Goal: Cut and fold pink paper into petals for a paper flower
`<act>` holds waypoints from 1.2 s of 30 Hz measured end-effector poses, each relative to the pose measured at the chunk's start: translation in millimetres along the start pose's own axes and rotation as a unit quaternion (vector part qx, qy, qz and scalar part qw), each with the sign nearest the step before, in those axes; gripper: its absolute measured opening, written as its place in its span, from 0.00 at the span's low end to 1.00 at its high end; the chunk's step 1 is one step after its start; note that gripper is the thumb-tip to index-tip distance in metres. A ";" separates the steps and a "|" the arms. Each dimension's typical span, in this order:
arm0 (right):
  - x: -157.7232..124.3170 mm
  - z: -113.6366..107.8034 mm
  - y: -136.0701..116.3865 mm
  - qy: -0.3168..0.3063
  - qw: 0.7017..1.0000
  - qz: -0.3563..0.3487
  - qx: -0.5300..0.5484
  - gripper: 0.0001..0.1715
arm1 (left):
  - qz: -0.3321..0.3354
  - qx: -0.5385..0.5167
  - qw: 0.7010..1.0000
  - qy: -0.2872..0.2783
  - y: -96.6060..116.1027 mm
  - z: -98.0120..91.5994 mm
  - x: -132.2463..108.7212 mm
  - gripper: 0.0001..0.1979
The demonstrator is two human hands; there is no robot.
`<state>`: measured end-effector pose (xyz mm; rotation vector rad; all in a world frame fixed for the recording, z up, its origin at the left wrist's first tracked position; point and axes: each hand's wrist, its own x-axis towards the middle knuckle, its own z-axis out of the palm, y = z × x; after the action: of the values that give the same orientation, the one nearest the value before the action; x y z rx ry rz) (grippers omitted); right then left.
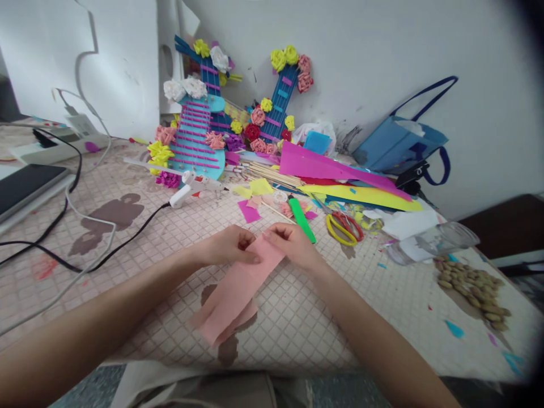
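A folded strip of pink crepe paper (240,292) slants across the table toward me, its lower end loose and doubled over. My left hand (232,245) pinches its upper left edge, thumb on top. At the strip's upper right corner, my right hand (293,242) grips the paper between thumb and curled fingers. Just beyond the right hand lies a green utility knife (301,220). Scissors with yellow handles (340,231) rest farther right, beside a red-handled pair (349,222). Small paper scraps (250,211) are scattered past my hands.
A white glue gun (182,192) with a black cord stands left. Paper-flower decorations (198,136) lean at the back, near wooden sticks (272,174) and coloured paper sheets (340,170). At right are a glass jar (433,243), peanuts (471,289) and a blue bag (395,141).
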<state>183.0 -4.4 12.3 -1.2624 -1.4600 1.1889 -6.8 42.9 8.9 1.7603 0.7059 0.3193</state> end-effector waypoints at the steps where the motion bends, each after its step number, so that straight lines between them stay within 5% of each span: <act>1: 0.2 0.5 1.5 0.008 1.000 -0.009 -0.013 0.18 | 0.001 0.006 1.000 0.003 0.5 -0.5 -0.2 0.19; 4: 0.8 -1.0 4.3 0.043 0.998 -0.021 -0.030 0.22 | -0.004 -0.003 1.000 -0.005 2.2 -3.1 -0.8 0.17; 7: 0.1 -6.7 2.1 0.010 1.000 0.000 0.003 0.26 | -0.020 -0.032 0.999 0.001 4.1 -6.4 -1.2 0.16; 10: -0.8 -12.3 -1.4 -0.025 0.999 0.027 0.014 0.23 | -0.030 -0.050 0.998 0.014 4.8 -9.2 -1.1 0.15; 15: 0.4 -12.1 1.6 0.016 0.999 0.020 0.028 0.21 | -0.033 -0.087 0.996 0.014 3.9 -11.8 -0.1 0.14; 26: -2.6 5.5 7.9 0.061 0.984 0.028 0.163 0.18 | -0.027 -0.155 0.982 0.108 5.9 -10.7 1.5 0.14; 30: -7.6 18.5 7.2 0.013 0.985 0.035 0.170 0.31 | -0.034 -0.168 0.971 0.169 6.2 -10.3 2.0 0.16; 36: -7.3 20.4 5.4 0.095 0.990 -0.008 0.100 0.34 | -0.043 -0.216 0.961 0.169 9.2 -6.9 2.6 0.17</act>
<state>165.2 -14.0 3.0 -1.1885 -1.1801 1.1419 -5.9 48.4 19.3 1.2682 0.8770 0.6717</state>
